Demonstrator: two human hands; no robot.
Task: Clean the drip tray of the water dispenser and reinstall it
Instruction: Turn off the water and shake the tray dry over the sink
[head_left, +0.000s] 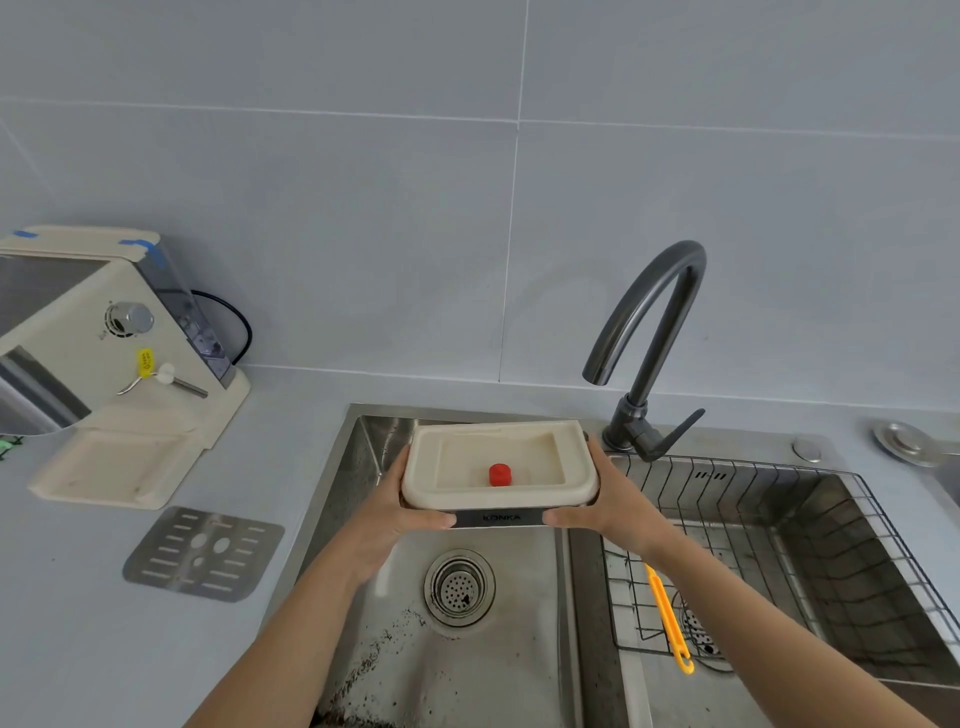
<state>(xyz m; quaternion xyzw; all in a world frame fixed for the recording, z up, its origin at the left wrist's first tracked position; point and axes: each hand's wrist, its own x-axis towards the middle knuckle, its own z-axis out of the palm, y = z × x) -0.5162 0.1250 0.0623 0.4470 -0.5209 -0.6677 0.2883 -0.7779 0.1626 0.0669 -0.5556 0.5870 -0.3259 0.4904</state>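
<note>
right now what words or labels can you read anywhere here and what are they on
"KONKA": on the dark front strip of the drip tray, which the left hand and right hand hold.
Yellow tag on the water dispenser: it bears print, but too small to read.
No other text shows.

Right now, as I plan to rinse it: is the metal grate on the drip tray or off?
Off. The metal grate lies on the counter; the drip tray over the sink is uncovered, its red knob showing.
</note>
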